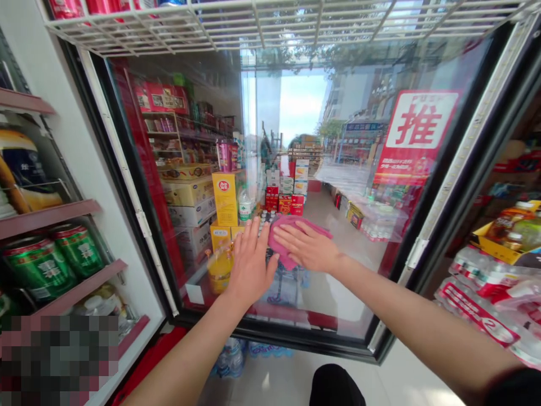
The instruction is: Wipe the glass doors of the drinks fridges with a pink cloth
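A black-framed glass door (346, 293) of a drinks fridge fills the middle of the view. My right hand (302, 245) lies flat on a pink cloth (285, 256), pressing it against the glass with fingers stretched to the left. The cloth is bunched, and part of it sticks out above that hand. Just to the left, my left hand (253, 259) is spread on or very near the pane, fingers pointing up and holding nothing. A red and white sticker (422, 121) sits at the upper right of the door.
White wire racks (236, 25) cross the top, with cans on them. Fridge shelves at left hold green cans (80, 251). Wrapped bottle packs (482, 304) stand at right. Through the glass show yellow boxes (225, 197) and stacked goods. A black-clad knee (337, 386) is below.
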Action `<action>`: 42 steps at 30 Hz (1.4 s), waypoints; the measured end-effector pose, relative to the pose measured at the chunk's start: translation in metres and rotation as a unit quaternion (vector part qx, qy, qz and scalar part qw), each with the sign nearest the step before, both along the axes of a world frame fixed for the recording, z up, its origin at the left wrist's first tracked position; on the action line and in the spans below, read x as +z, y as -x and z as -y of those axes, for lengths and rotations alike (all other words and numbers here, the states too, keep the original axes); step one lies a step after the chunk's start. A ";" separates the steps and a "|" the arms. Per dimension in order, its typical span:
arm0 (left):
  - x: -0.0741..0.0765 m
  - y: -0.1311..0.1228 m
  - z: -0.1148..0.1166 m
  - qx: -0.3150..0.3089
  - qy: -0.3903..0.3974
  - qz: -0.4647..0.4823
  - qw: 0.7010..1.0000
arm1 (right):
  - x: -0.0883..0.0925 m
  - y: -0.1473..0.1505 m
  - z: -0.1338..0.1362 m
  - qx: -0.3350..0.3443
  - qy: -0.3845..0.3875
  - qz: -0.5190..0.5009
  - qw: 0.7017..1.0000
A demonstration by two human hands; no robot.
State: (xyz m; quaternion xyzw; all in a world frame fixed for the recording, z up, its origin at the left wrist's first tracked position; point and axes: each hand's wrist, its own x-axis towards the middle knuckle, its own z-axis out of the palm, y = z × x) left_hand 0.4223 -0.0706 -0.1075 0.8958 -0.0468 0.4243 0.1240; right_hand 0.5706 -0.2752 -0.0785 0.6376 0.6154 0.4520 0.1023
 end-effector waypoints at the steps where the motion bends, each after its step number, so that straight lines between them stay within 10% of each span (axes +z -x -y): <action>1: 0.004 0.001 0.003 -0.004 -0.003 0.003 1.000 | 0.012 -0.001 0.010 -0.013 -0.013 0.000 1.000; 8: 0.024 0.004 0.024 -0.020 -0.029 0.034 0.999 | 0.094 -0.018 0.077 -0.133 -0.202 -0.010 0.970; 12: 0.027 0.002 0.036 -0.032 -0.027 0.052 0.998 | 0.102 -0.021 0.071 -0.176 -0.364 -0.024 0.915; 15: 0.024 0.001 0.040 -0.037 -0.027 0.053 0.998 | 0.075 -0.012 0.050 -0.192 -0.392 -0.038 0.899; 23: 0.005 0.003 0.044 -0.026 -0.037 0.035 0.998 | -0.058 0.006 0.048 -0.129 -0.172 -0.067 0.974; 27: 0.003 0.005 0.044 -0.028 -0.043 0.031 0.998 | -0.070 0.004 0.065 -0.098 -0.111 -0.067 0.987; 31: 0.009 0.002 0.047 -0.028 -0.044 0.031 0.998 | -0.028 0.000 0.077 -0.131 -0.154 -0.074 0.977; 38: 0.023 -0.006 0.068 -0.056 -0.052 0.035 0.996 | 0.104 -0.018 0.080 -0.198 -0.346 -0.047 0.916; 42: 0.026 -0.007 0.076 -0.065 -0.050 0.036 0.996 | 0.126 -0.027 0.074 -0.206 -0.440 -0.040 0.873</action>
